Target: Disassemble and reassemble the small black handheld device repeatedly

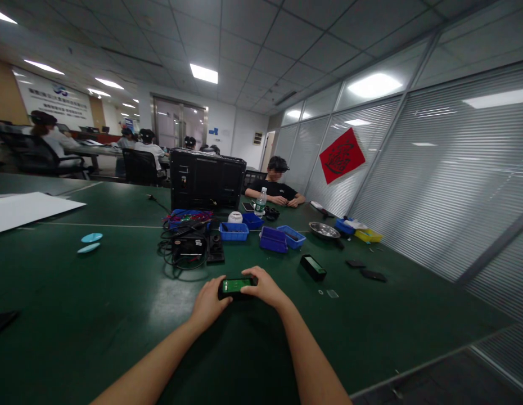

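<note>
A small black case with a bright green face [235, 285], perhaps a circuit board or a screen, lies on the green table in front of me. My left hand [210, 300] grips its left end, with the thumb along the near edge. At the other end, my right hand [265, 287] curls its fingers over the far edge, and its thumb rests on the right part of the face. A similar black case with a pale face [314, 266] sits to the right, apart from my hands. Close to it lie a small ring [320, 292] and a clear piece [332, 293].
Beyond my hands are a black powered unit [189, 249] with tangled cables, blue bins [274, 239], a baseball [235, 217], a bottle [260, 202] and a metal bowl [324, 230]. Flat black pieces [373, 275] lie right. A person [278, 183] sits across the table.
</note>
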Action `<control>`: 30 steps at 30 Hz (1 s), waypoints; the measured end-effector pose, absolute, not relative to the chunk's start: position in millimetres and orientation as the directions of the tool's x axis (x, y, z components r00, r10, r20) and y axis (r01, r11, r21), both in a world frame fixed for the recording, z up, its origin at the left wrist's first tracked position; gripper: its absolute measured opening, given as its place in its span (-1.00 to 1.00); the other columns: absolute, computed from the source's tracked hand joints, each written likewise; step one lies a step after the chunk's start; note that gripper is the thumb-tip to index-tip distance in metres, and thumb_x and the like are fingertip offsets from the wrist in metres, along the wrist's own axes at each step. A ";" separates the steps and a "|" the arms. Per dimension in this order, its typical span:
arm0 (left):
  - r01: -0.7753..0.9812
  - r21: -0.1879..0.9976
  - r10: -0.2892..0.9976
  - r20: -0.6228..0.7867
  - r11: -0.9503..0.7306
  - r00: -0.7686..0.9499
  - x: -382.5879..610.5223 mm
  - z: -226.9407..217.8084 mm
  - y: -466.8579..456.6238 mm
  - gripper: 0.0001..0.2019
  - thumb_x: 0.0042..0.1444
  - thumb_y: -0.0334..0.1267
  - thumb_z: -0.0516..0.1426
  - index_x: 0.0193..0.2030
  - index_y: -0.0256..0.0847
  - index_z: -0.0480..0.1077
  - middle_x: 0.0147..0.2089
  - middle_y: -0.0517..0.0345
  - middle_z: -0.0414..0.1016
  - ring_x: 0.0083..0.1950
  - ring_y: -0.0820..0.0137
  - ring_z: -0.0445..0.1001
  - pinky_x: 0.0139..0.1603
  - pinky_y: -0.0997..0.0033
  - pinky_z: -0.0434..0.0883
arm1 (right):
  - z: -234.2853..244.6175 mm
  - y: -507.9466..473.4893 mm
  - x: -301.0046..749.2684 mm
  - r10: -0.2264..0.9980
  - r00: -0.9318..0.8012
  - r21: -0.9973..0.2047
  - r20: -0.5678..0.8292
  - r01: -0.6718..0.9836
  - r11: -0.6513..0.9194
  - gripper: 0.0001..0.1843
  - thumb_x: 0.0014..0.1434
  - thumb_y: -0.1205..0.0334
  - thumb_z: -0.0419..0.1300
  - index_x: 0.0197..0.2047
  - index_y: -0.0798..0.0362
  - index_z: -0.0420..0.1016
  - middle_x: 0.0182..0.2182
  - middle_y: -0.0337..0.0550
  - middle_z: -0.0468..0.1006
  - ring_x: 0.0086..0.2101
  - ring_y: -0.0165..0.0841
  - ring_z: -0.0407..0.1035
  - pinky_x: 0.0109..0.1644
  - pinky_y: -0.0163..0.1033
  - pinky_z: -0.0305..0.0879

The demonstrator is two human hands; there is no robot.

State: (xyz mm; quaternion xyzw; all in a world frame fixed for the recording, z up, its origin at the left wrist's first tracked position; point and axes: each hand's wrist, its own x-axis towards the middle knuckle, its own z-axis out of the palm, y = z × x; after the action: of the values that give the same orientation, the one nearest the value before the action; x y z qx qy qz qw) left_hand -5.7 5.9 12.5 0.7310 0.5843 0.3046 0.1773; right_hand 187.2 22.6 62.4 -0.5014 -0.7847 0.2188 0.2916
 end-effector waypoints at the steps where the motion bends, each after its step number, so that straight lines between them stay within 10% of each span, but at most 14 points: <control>1: 0.747 0.616 0.963 0.236 -0.250 0.128 -5.4 12.9 5.7 -0.43 -0.13 -0.25 0.15 0.09 -0.22 0.18 0.04 0.04 0.34 0.04 0.30 0.29 0.03 0.38 0.18 | 62.3 22.8 187.6 0.919 -0.321 -0.648 0.230 0.654 0.391 -0.52 -0.17 0.21 0.32 -0.10 0.02 0.42 -0.21 -0.16 0.39 -0.20 -0.34 0.26 -0.11 -0.26 0.19; 11: 0.711 0.673 0.969 0.242 -0.205 0.051 -4.6 12.6 6.4 -0.44 -0.10 -0.30 0.11 0.11 -0.23 0.14 0.03 0.05 0.34 0.05 0.30 0.30 0.05 0.35 0.20 | 51.0 25.0 185.0 0.922 -0.360 -0.586 0.144 0.720 0.373 -0.50 -0.18 0.13 0.32 -0.11 0.05 0.41 -0.20 -0.14 0.42 -0.18 -0.30 0.29 -0.11 -0.27 0.17; 20: 0.661 0.720 0.968 0.249 -0.212 0.039 -6.1 7.2 9.4 -0.46 -0.07 -0.27 0.07 0.11 -0.25 0.13 -0.02 0.07 0.36 -0.07 0.35 0.36 0.01 0.35 0.24 | 47.1 40.6 212.6 0.981 0.176 -0.476 0.079 0.872 -0.118 -0.53 -0.07 -0.09 0.16 -0.16 0.05 0.34 -0.22 -0.10 0.45 -0.25 -0.27 0.34 -0.35 -0.32 0.13; 30: 0.637 0.739 0.966 0.255 -0.219 0.037 -6.8 5.2 10.5 -0.44 -0.07 -0.26 0.07 0.13 -0.26 0.09 -0.04 0.07 0.38 -0.07 0.36 0.36 -0.01 0.36 0.24 | 41.2 50.7 221.9 0.959 0.270 -0.507 0.082 0.840 -0.193 -0.74 0.11 0.10 -0.02 -0.23 0.07 0.34 -0.30 -0.09 0.47 -0.28 -0.30 0.36 -0.34 -0.32 0.12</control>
State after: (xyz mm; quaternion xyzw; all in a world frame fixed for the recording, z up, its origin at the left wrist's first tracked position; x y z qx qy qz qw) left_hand -6.8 10.5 5.2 0.6855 0.5845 0.3738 0.2205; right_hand 221.9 50.7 41.2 -0.7619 -0.5903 0.1275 0.2341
